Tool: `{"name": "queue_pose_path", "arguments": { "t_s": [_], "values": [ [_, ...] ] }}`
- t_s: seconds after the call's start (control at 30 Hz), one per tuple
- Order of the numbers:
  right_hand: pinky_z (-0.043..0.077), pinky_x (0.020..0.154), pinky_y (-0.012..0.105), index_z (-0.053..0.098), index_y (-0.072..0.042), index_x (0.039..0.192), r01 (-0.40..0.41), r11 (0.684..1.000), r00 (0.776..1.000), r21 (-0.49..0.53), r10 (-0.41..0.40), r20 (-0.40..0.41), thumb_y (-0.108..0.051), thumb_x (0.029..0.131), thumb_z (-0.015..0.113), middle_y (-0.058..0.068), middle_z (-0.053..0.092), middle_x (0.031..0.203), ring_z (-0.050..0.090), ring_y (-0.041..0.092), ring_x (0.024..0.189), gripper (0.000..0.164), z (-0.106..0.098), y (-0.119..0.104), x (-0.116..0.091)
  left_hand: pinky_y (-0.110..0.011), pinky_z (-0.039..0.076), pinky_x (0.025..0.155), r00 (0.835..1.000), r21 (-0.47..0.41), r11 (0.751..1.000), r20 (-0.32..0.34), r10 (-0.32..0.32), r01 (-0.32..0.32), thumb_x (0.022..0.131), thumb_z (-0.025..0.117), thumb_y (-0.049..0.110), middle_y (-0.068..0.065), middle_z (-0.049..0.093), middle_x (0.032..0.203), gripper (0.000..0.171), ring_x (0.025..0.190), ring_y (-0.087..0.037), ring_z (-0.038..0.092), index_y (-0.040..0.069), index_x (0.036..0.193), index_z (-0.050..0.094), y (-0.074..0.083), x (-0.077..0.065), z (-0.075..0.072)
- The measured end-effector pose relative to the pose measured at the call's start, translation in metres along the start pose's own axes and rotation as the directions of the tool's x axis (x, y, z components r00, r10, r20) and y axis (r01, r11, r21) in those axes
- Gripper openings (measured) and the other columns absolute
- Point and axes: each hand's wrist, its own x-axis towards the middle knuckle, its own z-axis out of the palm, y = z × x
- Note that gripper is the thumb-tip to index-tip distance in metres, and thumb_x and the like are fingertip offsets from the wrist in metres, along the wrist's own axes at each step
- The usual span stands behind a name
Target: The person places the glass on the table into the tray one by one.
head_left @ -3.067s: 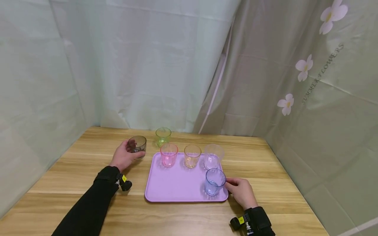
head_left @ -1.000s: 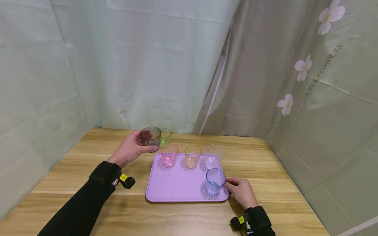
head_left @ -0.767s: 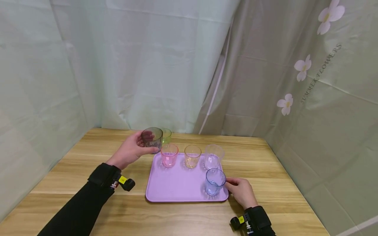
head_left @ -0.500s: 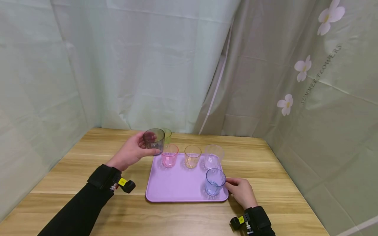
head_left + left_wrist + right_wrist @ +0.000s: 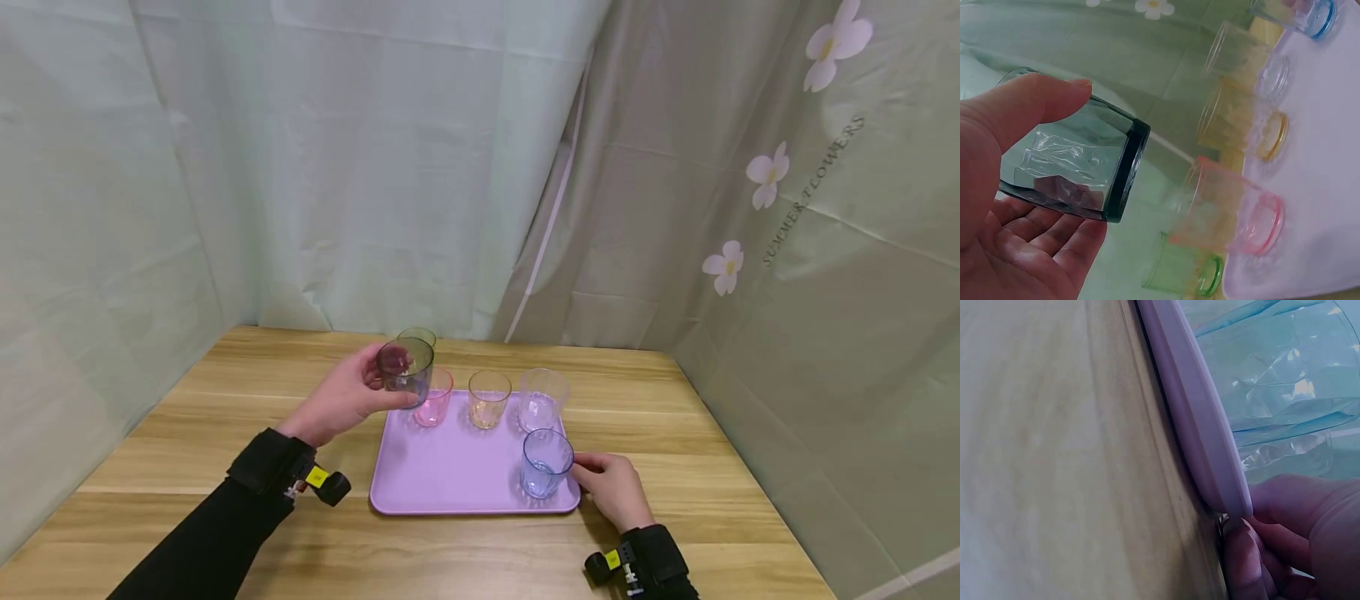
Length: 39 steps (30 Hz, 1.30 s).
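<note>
My left hand (image 5: 341,398) holds a dark grey, clear-walled cup (image 5: 406,373), thumb on one side and fingers on the other. The cup is raised near the back left corner of a lilac tray (image 5: 450,479), partly hiding a pink cup (image 5: 438,407). In the left wrist view its dark base (image 5: 1127,172) points toward the row of cups. My right hand (image 5: 617,490) pinches the tray's right rim near the front corner, as the right wrist view shows at the rim (image 5: 1210,425). Close by, a blue cup (image 5: 546,468) stands upright on the tray.
Along the tray's back edge stand the pink cup, a yellow cup (image 5: 489,402) and a colourless cup (image 5: 542,402). A green cup (image 5: 417,335) is on the wooden table (image 5: 337,542) behind the tray, partly hidden by the grey one. Curtains (image 5: 412,167) surround the table.
My left hand has carried the grey cup rightward from the table's left, first up, then lower and nearer the tray, now overlapping the pink cup. My right hand and the tray have stayed put.
</note>
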Motion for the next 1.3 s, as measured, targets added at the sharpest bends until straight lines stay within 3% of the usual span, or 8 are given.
{"name": "queue_pose_path", "arguments": {
  "t_s": [0.27,0.6,0.97,1.3],
  "values": [
    [0.056,0.073,0.029,0.084,-0.003,0.117,-0.004,1.000,1.000,0.002,0.004,-0.003,-0.016,0.101,0.077,0.013,0.082,0.111,0.073,0.016,0.091,0.023,-0.002,0.000,0.000,-0.035,0.058,0.108,0.999,-0.039,0.999,0.039,0.023,-0.021,0.091,0.092,0.019,-0.020,0.063,0.151,0.077,0.137,-0.035,0.064,0.003,0.155,0.051,0.001,0.000,0.015],
    [0.056,0.075,0.029,0.084,-0.002,0.118,-0.010,1.000,1.000,0.001,0.010,-0.011,-0.015,0.101,0.076,0.014,0.082,0.112,0.074,0.018,0.092,0.023,-0.003,-0.004,0.000,-0.026,0.054,0.104,0.996,-0.076,0.996,0.071,0.053,-0.048,0.089,0.092,0.016,-0.021,0.062,0.151,0.074,0.133,-0.031,0.065,0.001,0.151,0.055,0.004,-0.001,0.029],
    [0.058,0.076,0.030,0.083,-0.001,0.118,-0.011,1.000,1.000,0.004,0.011,0.006,-0.014,0.102,0.075,0.014,0.082,0.113,0.074,0.018,0.093,0.022,-0.001,-0.003,-0.002,-0.028,0.054,0.106,0.992,-0.103,0.992,0.100,0.082,-0.072,0.088,0.092,0.012,-0.022,0.064,0.147,0.073,0.132,-0.029,0.065,0.001,0.150,0.056,0.002,-0.004,0.048],
    [0.058,0.077,0.030,0.083,-0.002,0.119,-0.020,1.000,1.000,0.003,0.020,0.010,-0.014,0.102,0.075,0.013,0.082,0.113,0.074,0.018,0.093,0.023,-0.001,-0.004,-0.002,-0.025,0.057,0.099,0.992,-0.138,0.990,0.112,0.057,-0.041,0.085,0.094,0.010,-0.017,0.066,0.145,0.081,0.129,-0.029,0.066,0.005,0.155,0.053,-0.002,-0.003,0.058]
  ]
}}
